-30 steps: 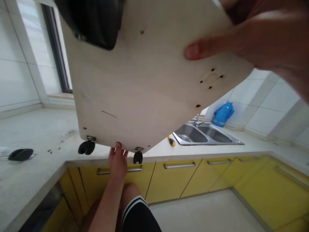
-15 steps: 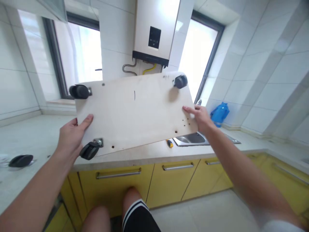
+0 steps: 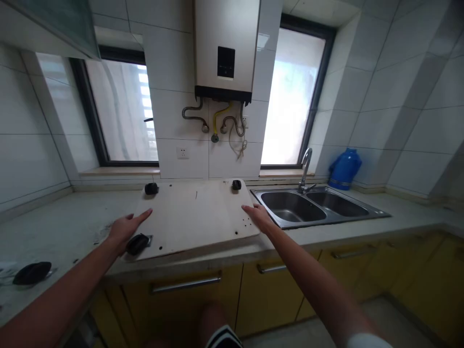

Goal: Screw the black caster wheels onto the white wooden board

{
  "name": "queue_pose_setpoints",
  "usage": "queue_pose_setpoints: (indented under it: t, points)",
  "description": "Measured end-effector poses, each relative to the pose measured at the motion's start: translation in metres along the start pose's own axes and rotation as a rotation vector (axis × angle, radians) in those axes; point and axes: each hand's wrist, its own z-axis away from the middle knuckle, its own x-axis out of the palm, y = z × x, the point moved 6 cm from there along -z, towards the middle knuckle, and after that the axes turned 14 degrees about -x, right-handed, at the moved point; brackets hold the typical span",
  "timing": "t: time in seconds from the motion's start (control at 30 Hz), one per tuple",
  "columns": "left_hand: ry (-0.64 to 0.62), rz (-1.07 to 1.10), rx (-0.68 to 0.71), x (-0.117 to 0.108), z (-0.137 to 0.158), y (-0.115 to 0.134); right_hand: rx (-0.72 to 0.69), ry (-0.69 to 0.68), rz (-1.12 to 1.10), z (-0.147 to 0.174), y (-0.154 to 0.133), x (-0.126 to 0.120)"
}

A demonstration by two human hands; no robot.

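A white rectangular board (image 3: pixel 195 217) lies flat or nearly so on the countertop, its wheeled face up. Black casters stand at three of its corners: back left (image 3: pixel 151 189), back right (image 3: pixel 236 185) and front left (image 3: pixel 137 244). Bare screw holes mark the front right corner. My left hand (image 3: pixel 125 229) grips the board's left edge, thumb on top, just behind the front caster. At the right edge my right hand (image 3: pixel 259 217) holds it likewise, thumb on the upper face. The fingers under the board are hidden. A loose black caster (image 3: pixel 32 273) rests on the counter at far left.
Right of the board is a double steel sink (image 3: pixel 293 207) with a tall faucet (image 3: pixel 306 166). A blue plastic container (image 3: pixel 344 169) stands in the back corner. The water heater (image 3: pixel 226 48) and its hoses hang on the wall. Yellow cabinets (image 3: pixel 181 309) with bar handles (image 3: pixel 185 284) are below.
Both hands have lowered the board from a raised, tilted position down onto the counter. The yellow-and-black tool handle seen near the sink is now out of sight.
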Motion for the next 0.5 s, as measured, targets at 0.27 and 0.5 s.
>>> queue_pose_setpoints:
  t: [0.27,0.5]
  points:
    - [0.012,-0.101,-0.074,0.021,-0.026,-0.017,0.047,0.015,0.066,-0.021,0.040,0.003]
    - [-0.014,-0.058,-0.088,0.037,-0.037,-0.027,0.071,-0.013,0.083,-0.026,0.051,0.000]
